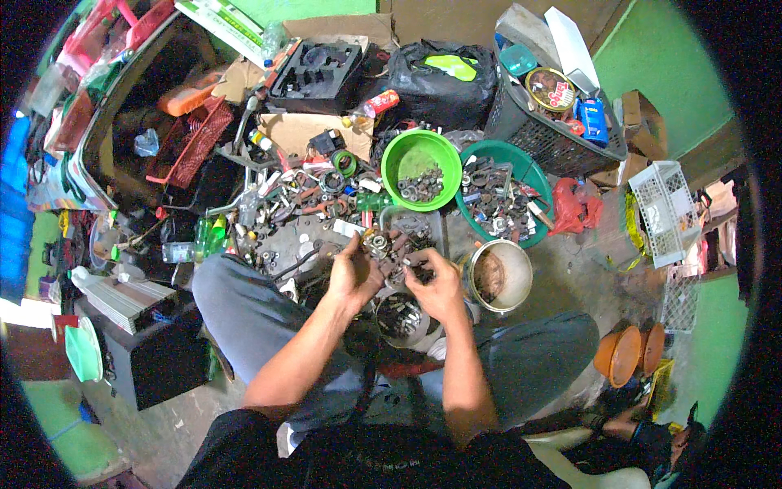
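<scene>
In front of my lap, my left hand (355, 275) is closed on a round metal part (377, 244) with a shiny, brassy ring on top. My right hand (438, 282) is close beside it, thumb and fingers pinched together near the rusty brown pieces; what sits between them is too small to name. Below both hands stands a round tub (401, 319) of small dark and pale pieces. A grey tray (441, 232) of metal bits lies just beyond the fingers. To the right of my right hand is a white bucket (516, 281) with brown grit inside.
A bright green basin (393, 155) holds small metal pieces, and a dark green basin (542, 175) holds mixed scrap. Loose hardware (305, 196) litters the floor at left. Further back are a black bag (440, 90) and a grey basket (538, 143). A black box (163, 359) stands left.
</scene>
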A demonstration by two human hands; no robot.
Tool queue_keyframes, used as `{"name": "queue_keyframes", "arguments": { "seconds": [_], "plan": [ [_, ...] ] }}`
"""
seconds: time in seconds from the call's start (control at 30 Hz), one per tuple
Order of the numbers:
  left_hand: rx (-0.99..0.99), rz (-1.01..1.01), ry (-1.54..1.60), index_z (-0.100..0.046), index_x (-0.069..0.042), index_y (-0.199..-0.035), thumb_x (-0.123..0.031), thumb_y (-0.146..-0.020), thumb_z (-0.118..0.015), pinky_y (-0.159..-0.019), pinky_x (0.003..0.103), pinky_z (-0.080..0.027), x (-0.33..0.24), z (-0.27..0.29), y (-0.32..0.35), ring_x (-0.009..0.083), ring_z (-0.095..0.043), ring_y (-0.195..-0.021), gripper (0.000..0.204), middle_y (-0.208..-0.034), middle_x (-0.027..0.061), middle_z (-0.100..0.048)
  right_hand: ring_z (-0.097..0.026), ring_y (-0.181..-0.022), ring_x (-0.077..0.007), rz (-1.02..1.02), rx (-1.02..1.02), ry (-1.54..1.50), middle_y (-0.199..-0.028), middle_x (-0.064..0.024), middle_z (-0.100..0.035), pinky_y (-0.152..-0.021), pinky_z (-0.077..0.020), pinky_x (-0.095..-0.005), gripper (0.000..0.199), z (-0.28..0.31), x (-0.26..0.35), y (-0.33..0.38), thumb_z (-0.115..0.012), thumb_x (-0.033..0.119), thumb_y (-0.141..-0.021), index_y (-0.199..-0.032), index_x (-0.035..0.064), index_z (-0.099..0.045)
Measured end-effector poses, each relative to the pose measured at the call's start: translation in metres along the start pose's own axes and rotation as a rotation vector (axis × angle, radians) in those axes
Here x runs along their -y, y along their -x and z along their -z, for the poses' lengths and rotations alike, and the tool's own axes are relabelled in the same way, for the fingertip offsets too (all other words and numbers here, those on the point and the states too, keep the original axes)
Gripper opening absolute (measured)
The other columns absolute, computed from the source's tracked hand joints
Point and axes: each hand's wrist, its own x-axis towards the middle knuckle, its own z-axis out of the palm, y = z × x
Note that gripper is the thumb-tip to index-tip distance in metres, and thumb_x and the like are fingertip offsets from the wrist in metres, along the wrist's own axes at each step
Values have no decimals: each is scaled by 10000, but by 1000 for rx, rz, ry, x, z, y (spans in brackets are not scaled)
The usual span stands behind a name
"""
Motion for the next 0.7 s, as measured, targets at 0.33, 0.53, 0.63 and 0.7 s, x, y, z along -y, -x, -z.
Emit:
{"name": "queue_keyframes", "arguments": {
  "seconds": [0.33, 0.53, 0.63, 0.7],
  "plan": [
    [34, -83, -636, -480, -7, -1293, -373, -1013, -376, -997, 459, -475, -87, -60, -11, 305, -602, -1107, 472, -1237, 155, -595, -633, -680, -155, -206, -301, -193, -787, -98, -675, -660, -504, -289, 164, 7, -73, -80, -721, 83, -818, -884, -26, -616],
    [-17, -83, -552, -539, -59, -1245, -371, -1011, -360, -942, 419, -493, -76, -29, -69, 240, -622, -1001, 429, -1112, 103, -639, -634, -582, -187, -417, -295, -249, -819, -123, -678, -475, -519, -304, 247, -23, -182, -147, -698, 132, -852, -1013, -42, -629],
    [10, -4, -464, -516, -58, -1274, -353, -1032, -332, -886, 419, -482, -70, -39, -75, 211, -599, -976, 423, -1082, 75, -632, -657, -608, -204, -373, -256, -57, -847, -133, -682, -473, -521, -309, 271, -16, -215, -162, -678, 127, -864, -1069, -41, -620],
    [-1, -63, -395, -536, -66, -1231, -406, -1031, -337, -806, 351, -489, -85, -29, -71, 197, -587, -882, 442, -999, 82, -633, -688, -840, -271, -310, -132, -86, -938, -179, -704, -747, -538, -366, 264, -28, -172, -177, -701, 157, -827, -993, -45, -659]
  ]
}}
